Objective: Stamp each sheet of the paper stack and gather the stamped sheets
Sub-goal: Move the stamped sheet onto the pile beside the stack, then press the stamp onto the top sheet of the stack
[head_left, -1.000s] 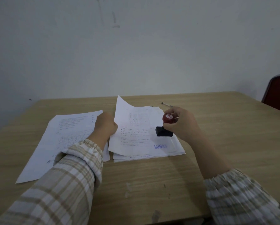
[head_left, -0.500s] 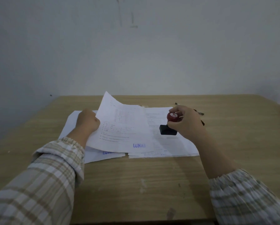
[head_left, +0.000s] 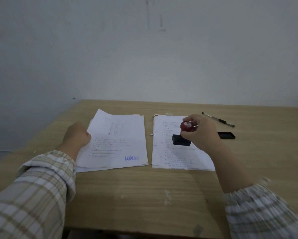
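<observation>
Two piles of printed sheets lie side by side on the wooden table (head_left: 144, 192). The left pile (head_left: 117, 144) has a blue "LUNAS" stamp mark (head_left: 131, 158) at the lower right of its top sheet. My left hand (head_left: 76, 135) grips that top sheet at its left edge. The right stack (head_left: 176, 157) shows a top sheet with no mark visible. My right hand (head_left: 202, 131) holds the stamp (head_left: 183, 134) by its red knob, the black base hovering just over the right stack's middle.
A black ink pad (head_left: 226, 135) lies just right of my right hand. A pen (head_left: 218, 119) lies beyond it toward the wall. The table's far edge meets a plain wall; plaid sleeves cover both forearms.
My left hand carried the stamped sheet leftward and laid it flat on the left pile. The right hand kept the stamp over the right stack. The camera view shifted left.
</observation>
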